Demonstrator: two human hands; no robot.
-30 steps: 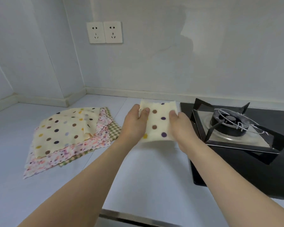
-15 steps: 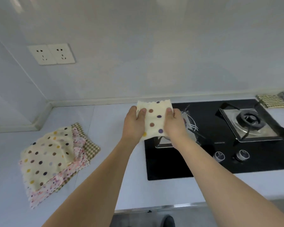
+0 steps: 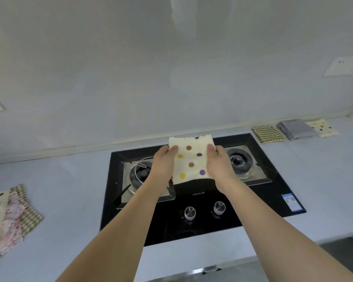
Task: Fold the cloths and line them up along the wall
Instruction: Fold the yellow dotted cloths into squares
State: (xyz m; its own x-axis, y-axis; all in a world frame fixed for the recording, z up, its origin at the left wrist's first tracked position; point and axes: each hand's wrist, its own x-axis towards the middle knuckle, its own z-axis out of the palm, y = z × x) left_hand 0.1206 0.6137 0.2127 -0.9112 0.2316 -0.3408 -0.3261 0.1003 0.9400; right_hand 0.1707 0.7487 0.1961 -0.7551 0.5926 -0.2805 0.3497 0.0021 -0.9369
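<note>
Pale tabletop (image 3: pixel 69 180) along a grey wall (image 3: pixel 171 78), black stove (image 3: pixel 194 200) set in. Left hand (image 3: pixel 165 159) and right hand (image 3: pixel 217 160) each pinch a side of a folded dotted cloth (image 3: pixel 191 159), held above the stove. Three folded cloths (image 3: pixel 293 131) line the wall at right; an unfolded pile (image 3: pixel 8 216) lies far left.

Unfolded pile (image 3: pixel 6 218) left of hob (image 3: pixel 192 200); 3 folded cloths (image 3: pixel 293 130) right.
</note>
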